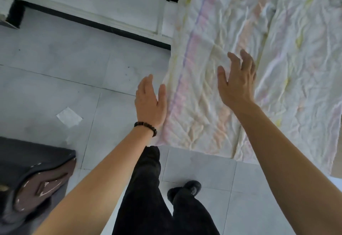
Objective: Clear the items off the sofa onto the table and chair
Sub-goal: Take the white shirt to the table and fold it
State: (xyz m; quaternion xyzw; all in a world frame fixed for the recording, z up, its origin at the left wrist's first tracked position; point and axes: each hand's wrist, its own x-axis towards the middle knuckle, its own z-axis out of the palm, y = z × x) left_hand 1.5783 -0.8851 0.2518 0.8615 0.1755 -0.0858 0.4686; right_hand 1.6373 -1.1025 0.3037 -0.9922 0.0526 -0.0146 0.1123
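Observation:
A wrinkled white cloth with pale pink, yellow and purple stripes (249, 31) covers a flat surface at the right and hangs over its near edge. My left hand (149, 101), with a dark bead bracelet on the wrist, hovers by the cloth's left edge, fingers straight and together, holding nothing. Over the cloth's middle my right hand (236, 81) is raised with its fingers spread, and it holds nothing either. I cannot tell whether either hand touches the cloth.
Grey floor tiles (74, 79) fill the left, with a white scrap of paper (69, 116) lying on them. A worn dark brown seat corner (37, 179) sits at the lower left. My black trousers and shoe (185, 190) stand below. A white wall base with black trim (92, 24) runs behind.

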